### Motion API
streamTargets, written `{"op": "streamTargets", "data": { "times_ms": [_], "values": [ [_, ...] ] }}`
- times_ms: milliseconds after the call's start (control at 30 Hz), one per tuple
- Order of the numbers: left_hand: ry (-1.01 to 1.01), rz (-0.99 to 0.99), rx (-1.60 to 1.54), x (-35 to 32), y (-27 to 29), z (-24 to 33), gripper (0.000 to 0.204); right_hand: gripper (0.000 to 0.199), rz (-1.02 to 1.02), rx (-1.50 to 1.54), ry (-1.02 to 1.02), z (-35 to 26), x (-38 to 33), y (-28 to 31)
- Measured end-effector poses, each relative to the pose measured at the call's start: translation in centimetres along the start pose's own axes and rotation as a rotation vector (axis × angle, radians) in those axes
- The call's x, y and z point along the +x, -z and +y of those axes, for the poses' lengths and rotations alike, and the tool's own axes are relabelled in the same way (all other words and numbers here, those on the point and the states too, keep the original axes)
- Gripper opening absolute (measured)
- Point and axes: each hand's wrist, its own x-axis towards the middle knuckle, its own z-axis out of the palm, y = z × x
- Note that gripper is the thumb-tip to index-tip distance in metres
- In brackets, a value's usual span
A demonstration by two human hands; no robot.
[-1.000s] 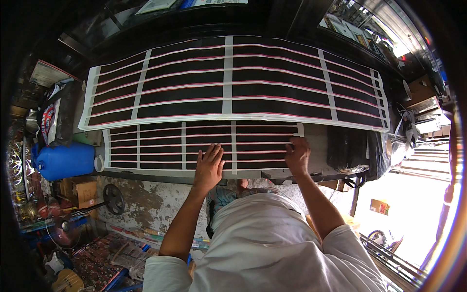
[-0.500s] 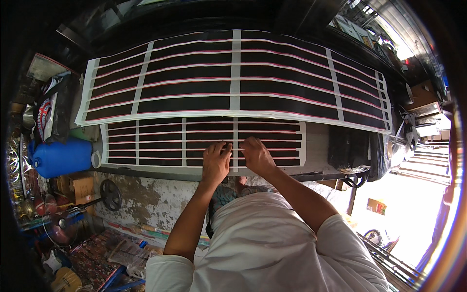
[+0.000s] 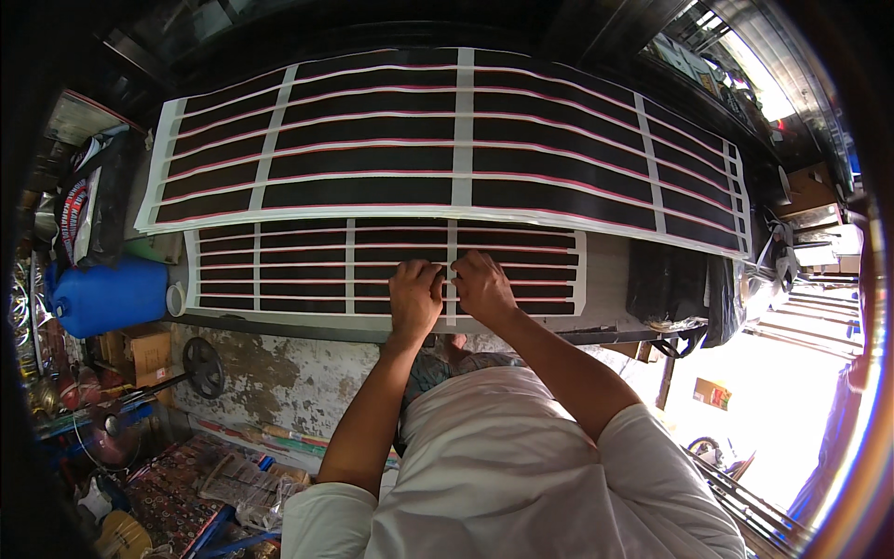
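Sheet (image 3: 303, 275), black-panelled, long axis left-to-right, lay under left hand (image 3: 415, 296) and right hand (image 3: 483, 288), both about equally near its pale cross-strip (image 3: 453, 238); fingers curled in, whether pinching paper I couldn't tell.

The left hand (image 3: 415, 291) and right hand (image 3: 482, 287) sit close together, both curled, forearms (image 3: 365, 410) slanting inward.

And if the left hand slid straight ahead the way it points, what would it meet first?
The left hand would likely meet the near edge of the larger striped stack first, though depth is hard to judge.
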Motion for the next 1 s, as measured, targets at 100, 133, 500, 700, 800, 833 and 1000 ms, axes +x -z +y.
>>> {"op": "streamTargets", "data": {
  "times_ms": [100, 133, 500, 700, 800, 833, 1000],
  "values": [
    [0.006, 0.005, -0.016, 0.2, 0.1, -0.1, 0.021, 0.029, -0.019, -0.028, 0.009, -0.2, 0.5, -0.5],
    [0.009, 0.008, -0.012, 0.2, 0.1, 0.0, 0.021, 0.029, -0.026, -0.037, 0.013, -0.2, 0.7, -0.7],
    [-0.018, -0.001, -0.080, 0.1, 0.3, -1.1, 0.024, 0.025, -0.133, -0.160, 0.026, 0.7, 2.1, -0.3],
    [-0.014, 0.006, -0.089, 0.2, 0.4, -1.1, 0.023, 0.025, -0.182, -0.137, 0.045, 0.7, 2.6, -0.3],
    [-0.028, 0.009, -0.087, 0.1, 0.2, -1.3, 0.021, 0.022, -0.123, -0.102, 0.075, 0.6, 1.4, 0.6],
    [-0.029, 0.012, -0.099, 0.1, 0.1, -1.5, 0.021, 0.022, -0.092, -0.088, 0.096, 0.6, 0.8, 0.9],
    [-0.024, 0.000, -0.094, 0.1, -0.1, -1.7, 0.017, 0.020, -0.153, -0.096, 0.057, 0.0, -1.1, 1.6]
  ]
}}
